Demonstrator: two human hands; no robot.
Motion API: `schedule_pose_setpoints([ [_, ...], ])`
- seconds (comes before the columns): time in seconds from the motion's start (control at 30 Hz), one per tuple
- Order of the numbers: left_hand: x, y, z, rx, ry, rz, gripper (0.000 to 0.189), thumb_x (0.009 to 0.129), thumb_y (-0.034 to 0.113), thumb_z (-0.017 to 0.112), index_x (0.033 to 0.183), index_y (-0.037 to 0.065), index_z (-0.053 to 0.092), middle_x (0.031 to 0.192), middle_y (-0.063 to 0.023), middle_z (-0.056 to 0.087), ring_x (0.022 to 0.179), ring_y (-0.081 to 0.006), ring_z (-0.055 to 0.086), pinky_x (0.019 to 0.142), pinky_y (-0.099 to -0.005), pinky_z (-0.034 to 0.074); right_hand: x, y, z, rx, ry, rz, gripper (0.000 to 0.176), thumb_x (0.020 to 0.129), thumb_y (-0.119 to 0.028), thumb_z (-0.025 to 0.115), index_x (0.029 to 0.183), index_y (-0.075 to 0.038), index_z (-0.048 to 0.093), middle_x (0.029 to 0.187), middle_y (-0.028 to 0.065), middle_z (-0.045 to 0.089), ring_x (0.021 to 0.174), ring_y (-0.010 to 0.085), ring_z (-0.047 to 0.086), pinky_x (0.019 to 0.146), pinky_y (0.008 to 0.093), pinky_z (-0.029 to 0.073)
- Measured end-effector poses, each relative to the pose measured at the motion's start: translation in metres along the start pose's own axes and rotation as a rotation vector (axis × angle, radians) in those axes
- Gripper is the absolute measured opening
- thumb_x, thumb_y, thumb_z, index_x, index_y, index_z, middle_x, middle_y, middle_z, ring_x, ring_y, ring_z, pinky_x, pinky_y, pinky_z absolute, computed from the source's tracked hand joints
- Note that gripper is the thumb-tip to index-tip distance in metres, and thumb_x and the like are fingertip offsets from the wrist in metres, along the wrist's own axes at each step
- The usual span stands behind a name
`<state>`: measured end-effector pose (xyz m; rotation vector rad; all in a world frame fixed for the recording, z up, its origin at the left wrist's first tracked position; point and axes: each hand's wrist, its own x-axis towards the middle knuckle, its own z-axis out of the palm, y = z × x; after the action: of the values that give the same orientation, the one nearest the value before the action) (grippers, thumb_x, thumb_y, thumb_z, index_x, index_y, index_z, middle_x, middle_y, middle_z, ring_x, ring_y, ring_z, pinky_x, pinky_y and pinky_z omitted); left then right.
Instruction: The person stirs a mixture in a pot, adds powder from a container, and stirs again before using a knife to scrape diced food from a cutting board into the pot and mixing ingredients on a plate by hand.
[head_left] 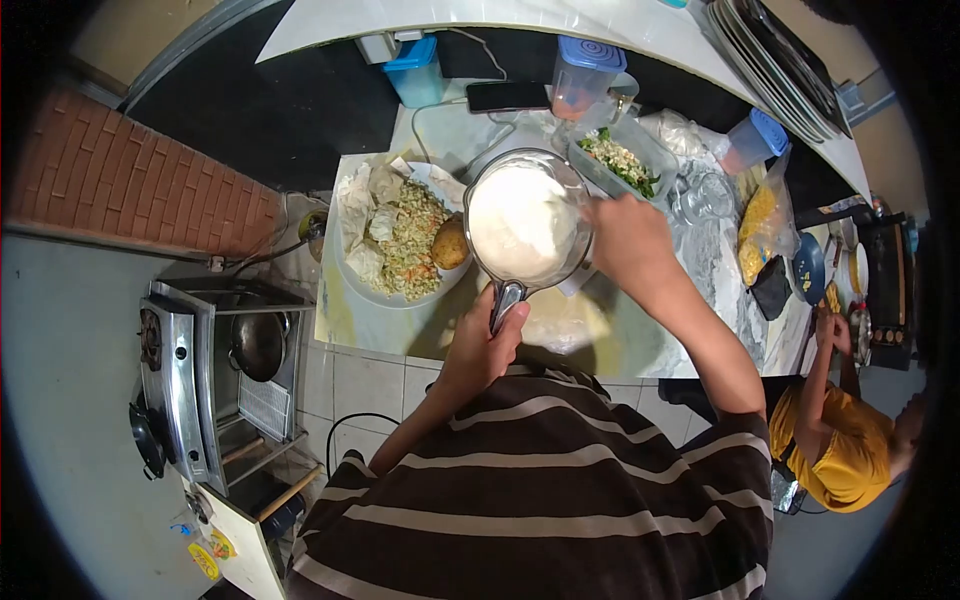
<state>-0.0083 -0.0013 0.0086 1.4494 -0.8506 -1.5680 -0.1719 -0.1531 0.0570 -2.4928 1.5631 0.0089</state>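
Pan [484,262] held up above the table [345,325] in front of the body, w/ thick white mix [515,220] inside. L hand [485,345] is clamped on its handle [508,298], thumb along the top, prob. so the bowl stays steady & roughly level while the R hand [632,245] is free to work at the opposite side. R hand's fingers are curled in at the pan's R rim; can't tell if they grip a tool or the rim itself, as the back of the hand hides them. L of the L hand, a plate [375,288] w/ chopped veg [405,235] & a whole potato [451,243], prob. set aside to leave the middle to the pan. Just beyond the R hand, a clear box [588,178] of greens; further R, a bag [757,220] of yellow bits. Phone [508,97] lies beyond the pan, near the back. Below the pan, btwn the hands & the shirt, a pale round patch, partly covered & too unclear to name. Far R, another person [835,440] in yellow, face cut off by the dark lens edge, hands too small to read.
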Motion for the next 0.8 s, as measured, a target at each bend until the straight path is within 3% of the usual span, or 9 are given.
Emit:
schedule_pose_setpoints([
  [0.13,-0.001,-0.009,0.006,0.030,0.017,0.017,0.019,0.102,0.023,0.056,0.102,0.007,0.047,0.063,0.0024,0.045,0.047,-0.0047,0.041,0.040,-0.0237,0.034,-0.014,0.005,0.009,0.046,-0.164,-0.240,0.017,0.080,-0.006,0.061,0.092,-0.006,0.072,0.084,0.0271,0.068,0.084,0.0428,0.068,0.075,0.0493,0.055],
  [0.27,0.002,-0.007,0.004,0.052,0.027,0.009,0.018,0.102,0.022,0.056,0.100,0.007,0.047,0.063,0.0022,0.046,0.046,-0.0047,0.041,0.039,-0.0234,0.034,0.004,0.001,0.001,0.207,-0.025,-0.187,0.016,0.082,-0.006,0.060,0.092,-0.005,0.073,0.089,0.0254,0.068,0.087,0.0436,0.067,0.078,0.0500,0.054],
  [0.33,0.002,-0.007,0.004,0.023,0.037,-0.005,0.018,0.102,0.021,0.056,0.100,0.007,0.047,0.063,0.0021,0.046,0.046,-0.0048,0.041,0.039,-0.0235,0.034,-0.008,0.000,-0.004,0.034,-0.069,0.019,0.015,0.080,-0.004,0.062,0.091,-0.003,0.072,0.083,0.0227,0.067,0.086,0.0435,0.065,0.078,0.0496,0.053],
  [0.47,0.003,-0.011,0.012,0.072,0.024,0.023,0.018,0.102,0.022,0.056,0.100,0.006,0.047,0.063,0.0019,0.046,0.045,-0.0049,0.041,0.039,-0.0239,0.034,-0.005,0.021,0.023,0.226,-0.068,-0.188,0.014,0.081,-0.006,0.063,0.090,-0.003,0.072,0.076,0.0203,0.067,0.086,0.0427,0.065,0.076,0.0491,0.053],
  [0.53,0.003,-0.013,0.012,0.075,0.014,0.017,0.018,0.102,0.022,0.055,0.101,0.006,0.047,0.063,0.0019,0.046,0.045,-0.0049,0.041,0.039,-0.0240,0.034,0.016,0.024,0.023,0.352,0.008,-0.243,0.013,0.080,-0.007,0.064,0.090,-0.004,0.073,0.078,0.0189,0.068,0.083,0.0415,0.066,0.072,0.0491,0.053],
  [0.6,0.006,-0.013,0.009,0.078,0.018,-0.031,0.017,0.102,0.021,0.055,0.102,0.007,0.047,0.063,0.0019,0.047,0.045,-0.0047,0.041,0.039,-0.0239,0.034,0.014,0.021,0.020,0.329,0.046,-0.137,0.014,0.080,-0.005,0.062,0.088,-0.005,0.073,0.082,0.0211,0.069,0.081,0.0417,0.067,0.072,0.0506,0.052],
  [0.67,0.006,-0.013,0.009,0.067,0.023,-0.029,0.017,0.102,0.022,0.055,0.102,0.007,0.047,0.063,0.0020,0.047,0.045,-0.0047,0.041,0.039,-0.0239,0.034,-0.008,0.014,0.010,0.048,-0.093,-0.020,0.016,0.078,-0.003,0.061,0.088,-0.005,0.074,0.083,0.0241,0.068,0.080,0.0427,0.066,0.075,0.0500,0.053],
  [0.73,0.007,-0.014,0.011,0.056,0.012,-0.034,0.017,0.102,0.022,0.055,0.103,0.007,0.047,0.063,0.0020,0.046,0.045,-0.0047,0.041,0.039,-0.0239,0.034,-0.011,0.010,0.011,0.031,-0.158,-0.080,0.019,0.078,-0.003,0.060,0.090,-0.005,0.074,0.084,0.0243,0.068,0.082,0.0427,0.067,0.079,0.0491,0.054],
  [0.8,0.009,-0.015,0.013,0.062,-0.007,-0.019,0.017,0.102,0.022,0.056,0.104,0.007,0.048,0.062,0.0022,0.046,0.046,-0.0046,0.041,0.039,-0.0238,0.034,0.000,0.010,0.016,0.188,-0.204,-0.164,0.020,0.078,-0.007,0.065,0.096,-0.005,0.074,0.100,0.0271,0.068,0.094,0.0392,0.069,0.087,0.0466,0.054],
])
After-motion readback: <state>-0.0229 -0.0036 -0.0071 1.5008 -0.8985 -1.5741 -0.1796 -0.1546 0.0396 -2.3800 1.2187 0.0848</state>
